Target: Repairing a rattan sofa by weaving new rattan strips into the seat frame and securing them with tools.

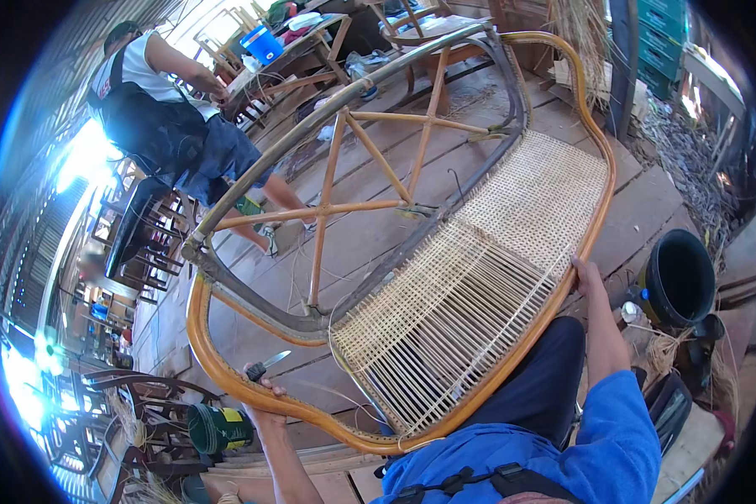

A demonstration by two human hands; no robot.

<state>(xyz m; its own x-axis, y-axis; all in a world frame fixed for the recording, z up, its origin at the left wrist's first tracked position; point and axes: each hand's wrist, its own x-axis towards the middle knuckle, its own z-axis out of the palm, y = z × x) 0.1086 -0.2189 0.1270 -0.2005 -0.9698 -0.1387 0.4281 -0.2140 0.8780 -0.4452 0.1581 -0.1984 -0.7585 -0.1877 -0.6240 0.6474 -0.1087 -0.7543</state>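
A large rattan seat frame (195, 323) lies tilted across my lap. Its cane weaving (533, 189) is close-meshed in the upper part, while the lower part has bare parallel strands (433, 344) with gaps between them. My left hand (266, 401) is closed at the frame's lower left curve, with a short knife (265, 364) in it, blade pointing up and right. My right hand (588, 275) is wrapped round the frame's right-hand rail, beside the weaving. Its fingertips are partly hidden behind the rail. A small dark hook (455, 181) sticks up by the inner rail.
Another person (168, 109) stands at the far left by a cluttered bench. A black bucket (682, 277) is at my right, with fibre bundles near it. A green bucket (218, 428) and dark chair frames (143, 382) stand at the lower left. Green crates (659, 46) are stacked back right.
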